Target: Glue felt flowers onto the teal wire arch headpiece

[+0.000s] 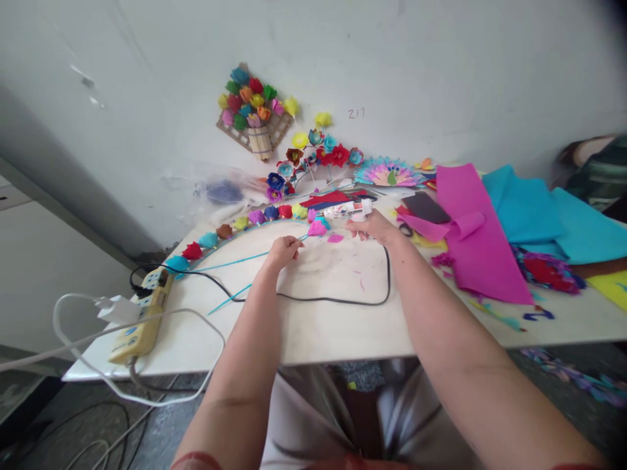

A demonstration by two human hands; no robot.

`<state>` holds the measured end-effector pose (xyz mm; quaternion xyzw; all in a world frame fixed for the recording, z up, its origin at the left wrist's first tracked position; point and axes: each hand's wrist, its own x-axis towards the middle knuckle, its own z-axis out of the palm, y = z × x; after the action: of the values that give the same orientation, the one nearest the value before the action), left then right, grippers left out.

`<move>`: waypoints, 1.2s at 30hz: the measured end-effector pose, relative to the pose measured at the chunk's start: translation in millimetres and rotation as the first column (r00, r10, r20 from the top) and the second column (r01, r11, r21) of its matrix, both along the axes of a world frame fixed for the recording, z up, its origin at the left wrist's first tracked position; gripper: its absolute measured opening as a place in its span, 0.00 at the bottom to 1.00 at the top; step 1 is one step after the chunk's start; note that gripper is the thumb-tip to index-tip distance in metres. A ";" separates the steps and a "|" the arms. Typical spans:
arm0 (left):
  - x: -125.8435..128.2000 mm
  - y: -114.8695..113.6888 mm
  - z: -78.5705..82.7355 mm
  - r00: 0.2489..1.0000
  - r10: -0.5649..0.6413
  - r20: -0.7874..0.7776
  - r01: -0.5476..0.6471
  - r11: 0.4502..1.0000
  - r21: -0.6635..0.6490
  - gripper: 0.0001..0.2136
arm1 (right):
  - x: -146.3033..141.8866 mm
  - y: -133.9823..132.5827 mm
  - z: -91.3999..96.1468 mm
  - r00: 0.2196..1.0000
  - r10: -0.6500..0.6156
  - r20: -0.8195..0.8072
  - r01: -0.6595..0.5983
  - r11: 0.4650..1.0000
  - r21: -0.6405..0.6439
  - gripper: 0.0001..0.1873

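Note:
My left hand is closed in a pinch on the turquoise stem of a pink paper flower, whose head sits just past my fingertips. To the right, my right hand is closed around the back of a white glue gun; part of the gun is hidden by the fingers. Its front end points left, close above the pink flower. A small pink scrap lies below, between both hands. Beyond them, several coloured paper flowers form a curved row along the table's left and back.
A black cord loops over the table towards a yellow power strip with a white plug. On the right lie pink sheets, blue sheets and a dark phone-like slab. Finished flowers stand by the wall.

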<state>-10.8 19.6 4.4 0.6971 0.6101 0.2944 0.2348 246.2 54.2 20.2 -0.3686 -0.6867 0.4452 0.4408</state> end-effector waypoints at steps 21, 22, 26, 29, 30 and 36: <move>-14.9 -19.2 19.2 0.872 -0.223 0.435 0.328 0.927 -0.184 0.14 | -6.5 -3.9 3.3 0.986 -0.111 -0.123 0.112 0.994 0.001 0.14; -17.6 -20.4 20.7 0.851 -0.252 0.460 0.370 0.910 -0.188 0.14 | -6.9 -4.2 3.7 0.987 -0.103 -0.123 0.105 0.995 0.003 0.14; -26.1 -23.2 23.8 0.779 -0.322 0.538 0.483 0.856 -0.186 0.13 | -8.0 -6.7 5.3 0.988 -0.100 -0.121 0.101 0.995 -0.002 0.14; -28.7 -23.5 24.3 0.758 -0.344 0.554 0.510 0.842 -0.177 0.13 | -7.8 -6.1 4.3 0.987 -0.095 -0.127 0.095 0.995 -0.007 0.14; -28.9 -23.2 24.3 0.766 -0.337 0.547 0.505 0.843 -0.188 0.13 | -7.4 -5.2 3.5 0.988 -0.090 -0.129 0.090 0.996 -0.009 0.15; -26.7 -19.4 21.8 0.831 -0.315 0.459 0.460 0.853 -0.248 0.14 | -5.1 -1.2 1.3 0.986 -0.074 -0.150 0.076 0.997 0.007 0.15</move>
<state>-37.5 0.3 26.2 0.6794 0.4339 0.2637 0.5297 241.1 53.0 21.5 -0.3570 -0.6403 0.4501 0.5098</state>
